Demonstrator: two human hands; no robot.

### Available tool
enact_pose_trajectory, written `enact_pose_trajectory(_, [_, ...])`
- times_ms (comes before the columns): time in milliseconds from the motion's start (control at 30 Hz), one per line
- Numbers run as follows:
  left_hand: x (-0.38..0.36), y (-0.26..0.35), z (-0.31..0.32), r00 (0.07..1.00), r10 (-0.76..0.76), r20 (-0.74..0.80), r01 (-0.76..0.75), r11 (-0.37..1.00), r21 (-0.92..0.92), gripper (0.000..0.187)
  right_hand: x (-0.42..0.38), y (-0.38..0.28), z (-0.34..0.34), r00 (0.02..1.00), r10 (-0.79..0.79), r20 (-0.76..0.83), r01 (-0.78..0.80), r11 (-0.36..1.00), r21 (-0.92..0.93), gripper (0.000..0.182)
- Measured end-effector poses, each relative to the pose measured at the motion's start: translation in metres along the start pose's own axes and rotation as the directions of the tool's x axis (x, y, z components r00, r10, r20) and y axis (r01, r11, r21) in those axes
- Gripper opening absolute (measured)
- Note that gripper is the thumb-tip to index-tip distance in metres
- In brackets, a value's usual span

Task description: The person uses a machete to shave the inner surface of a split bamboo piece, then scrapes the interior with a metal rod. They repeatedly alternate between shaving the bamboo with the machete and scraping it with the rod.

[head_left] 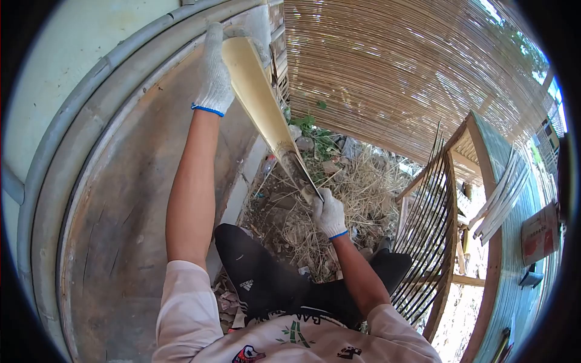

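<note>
A long split bamboo piece point(257, 91) slants across the upper middle, its pale hollow inner face turned up toward me. My left hand point(214, 78), in a white knit glove with a blue cuff, grips its upper far end, with the thumb along the edge and the fingers partly hidden behind. My right hand point(330, 215), gloved the same way, is closed at the lower near end around what looks like a knife point(307, 175). Its narrow dark blade lies against the bamboo's inner face. The handle is hidden in the glove.
A brown wooden board point(139, 206) with curved grey pipes point(45, 199) fills the left side. Straw and rubble point(308, 233) cover the ground below. A bamboo slat screen point(387, 72) stands behind. At right are a slatted rack point(433, 230) and a red-and-white container point(540, 235).
</note>
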State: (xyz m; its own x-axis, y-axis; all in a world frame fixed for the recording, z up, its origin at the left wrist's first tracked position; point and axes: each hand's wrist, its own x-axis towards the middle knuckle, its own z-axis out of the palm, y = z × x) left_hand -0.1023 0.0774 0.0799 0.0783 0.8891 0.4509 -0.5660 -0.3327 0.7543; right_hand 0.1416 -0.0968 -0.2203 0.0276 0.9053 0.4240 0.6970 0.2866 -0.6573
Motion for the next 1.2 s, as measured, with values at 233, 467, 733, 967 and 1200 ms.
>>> enact_pose_trajectory(233, [0.000, -0.004, 0.033, 0.998, 0.000, 0.057, -0.001, 1.000, 0.025, 0.051, 0.003, 0.025, -0.016, 0.961, 0.186, 0.205, -0.141, 0.967, -0.214, 0.025])
enact_pose_trajectory(467, [-0.006, -0.011, 0.070, 0.998, 0.018, 0.067, -0.028, 0.988, 0.151, 0.052, 0.000, 0.021, -0.020, 0.996, 0.071, -0.046, -0.071, 0.997, 0.008, 0.023])
enact_pose_trajectory(733, [0.011, -0.025, 0.039, 0.984, -0.004, 0.178, -0.007, 0.998, 0.060, 0.049, 0.013, 0.020, -0.038, 0.852, 0.264, 0.452, -0.348, 0.931, 0.111, 0.036])
enact_pose_trajectory(967, [0.000, -0.025, 0.065, 0.969, 0.002, 0.246, 0.006, 0.999, -0.034, 0.052, -0.013, 0.003, -0.037, 0.984, 0.167, 0.064, -0.165, 0.986, -0.036, 0.024])
enact_pose_trajectory(1200, [-0.003, -0.025, 0.072, 0.948, -0.038, 0.315, 0.039, 0.999, 0.005, 0.054, -0.010, 0.011, -0.028, 0.946, 0.287, 0.151, -0.277, 0.957, -0.083, 0.032])
